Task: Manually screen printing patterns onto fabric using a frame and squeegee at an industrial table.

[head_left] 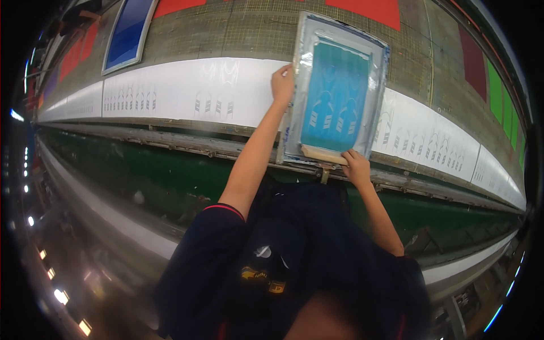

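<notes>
Your right grip (356,168) pinches the right end of a tan wooden bar (324,154) at the near edge of a framed screen (378,73). Your left grip (282,85) curls at its left side; whether it pinches the rim, I cannot tell. The screen, blue-centred, sits over a grey-marked white strip (170,85) along the worktop (243,34).

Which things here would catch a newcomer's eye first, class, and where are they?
First, the framed screen with its bright blue middle, right of centre near the top, the left hand at its left edge and the right hand on the tan bar near its bottom. Next, the long white strip, with grey patterns, running out on both sides of it. Red sheets stand out along the top.
</notes>
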The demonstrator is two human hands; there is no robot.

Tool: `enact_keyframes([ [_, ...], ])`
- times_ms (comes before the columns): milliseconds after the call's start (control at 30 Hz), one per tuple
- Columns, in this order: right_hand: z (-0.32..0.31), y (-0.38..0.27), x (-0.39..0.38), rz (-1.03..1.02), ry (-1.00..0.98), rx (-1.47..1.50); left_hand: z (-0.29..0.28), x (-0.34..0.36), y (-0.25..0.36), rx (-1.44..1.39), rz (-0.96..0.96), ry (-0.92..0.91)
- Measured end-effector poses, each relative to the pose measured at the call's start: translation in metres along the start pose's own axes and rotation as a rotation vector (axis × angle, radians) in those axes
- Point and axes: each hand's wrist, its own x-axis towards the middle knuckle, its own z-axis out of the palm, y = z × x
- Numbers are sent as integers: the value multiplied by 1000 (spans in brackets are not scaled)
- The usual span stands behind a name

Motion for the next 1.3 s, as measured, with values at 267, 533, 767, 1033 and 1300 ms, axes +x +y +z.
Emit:
enact_keyframes([
  [267, 169, -262, 145, -19, 131, 51, -300, 182, -45, 22, 77, -71],
  [533, 248, -424, 239, -93, -17, 34, -497, 254, -68, 128, -102, -39],
  [767, 323, -481, 279, -91, 28, 32, -596, 299, -147, 238, 2, -74],
  [1033, 396, -454, 294, -149, -71, 43, -590, 335, -236, 233, -54, -12],
  [1300, 416, -482, 305, -100, -130, -122, -608, 340, -235, -99, -247, -6],
])
